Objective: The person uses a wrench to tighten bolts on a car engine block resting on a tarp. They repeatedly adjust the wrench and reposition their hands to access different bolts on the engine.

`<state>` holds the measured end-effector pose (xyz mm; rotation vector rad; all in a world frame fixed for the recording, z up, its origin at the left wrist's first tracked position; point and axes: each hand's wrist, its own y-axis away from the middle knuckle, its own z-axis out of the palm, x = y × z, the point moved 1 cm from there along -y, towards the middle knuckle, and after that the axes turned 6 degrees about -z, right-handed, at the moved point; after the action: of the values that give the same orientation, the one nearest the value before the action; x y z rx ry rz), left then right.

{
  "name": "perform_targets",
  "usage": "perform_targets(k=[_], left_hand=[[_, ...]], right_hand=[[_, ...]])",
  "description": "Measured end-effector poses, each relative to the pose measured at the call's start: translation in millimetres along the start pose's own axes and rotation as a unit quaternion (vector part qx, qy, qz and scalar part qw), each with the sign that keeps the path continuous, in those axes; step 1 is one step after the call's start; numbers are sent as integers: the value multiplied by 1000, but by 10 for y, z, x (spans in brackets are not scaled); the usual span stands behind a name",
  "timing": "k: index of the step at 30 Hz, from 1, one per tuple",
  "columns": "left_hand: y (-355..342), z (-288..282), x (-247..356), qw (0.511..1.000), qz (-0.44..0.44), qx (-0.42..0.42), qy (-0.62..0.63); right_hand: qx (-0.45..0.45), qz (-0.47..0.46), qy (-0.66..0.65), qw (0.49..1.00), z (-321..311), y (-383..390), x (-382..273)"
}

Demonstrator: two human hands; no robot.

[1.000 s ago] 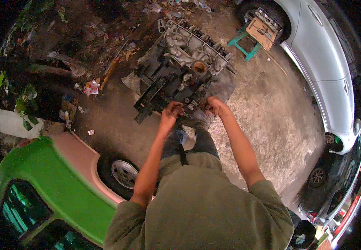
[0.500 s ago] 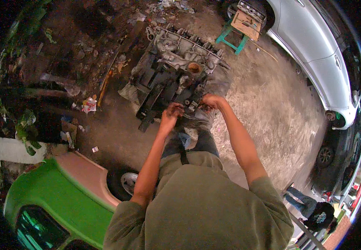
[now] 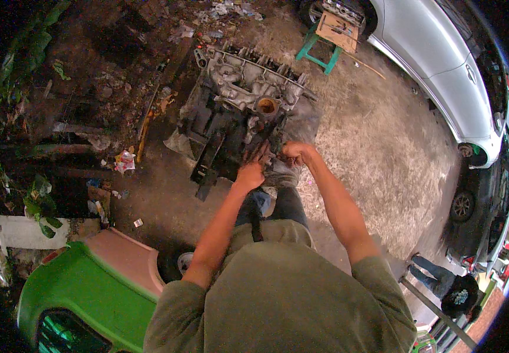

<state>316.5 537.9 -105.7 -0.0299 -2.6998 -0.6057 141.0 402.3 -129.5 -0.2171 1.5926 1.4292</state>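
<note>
A dismantled engine (image 3: 240,82), with a pale metal upper part and dark, grimy lower parts, stands before me at the top centre. My left hand (image 3: 253,163) touches its near dark section, fingers stretched forward and apart. Just right of it, at the same near edge, my right hand (image 3: 295,154) has curled fingers; what they hold is too small and shadowed to make out. An orange-brown round opening (image 3: 267,106) shows on the engine above both hands.
A green stool (image 3: 312,53) carries a board with parts. Silver (image 3: 428,44) and dark (image 3: 469,206) cars line the right; a green-and-pink car body (image 3: 90,276) sits lower left. Debris (image 3: 124,160) litters the left ground. Another person (image 3: 457,291) is at lower right beside a metal pole.
My left hand has moved forward onto the engine, its fingers straightening; my right hand stays near the same spot. The view has shifted, and another person has become more visible at lower right.
</note>
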Motion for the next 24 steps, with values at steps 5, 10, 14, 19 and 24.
perform_targets(k=[5,10,14,19,24], left_hand=[[25,19,-50,997,38,56,46],[-1,56,-117,992,70,81,71],[-10,31,-122,994,46,52,88],[-68,94,-167,998,0,52,28],[-144,127,-157,980,48,178,71]], right_hand=[[21,-67,100,992,127,-40,26],[73,-125,345,927,189,-18,-12],[191,-69,607,769,513,93,-215],[250,-4,654,714,810,192,-357],[277,-2,639,718,872,250,-412]])
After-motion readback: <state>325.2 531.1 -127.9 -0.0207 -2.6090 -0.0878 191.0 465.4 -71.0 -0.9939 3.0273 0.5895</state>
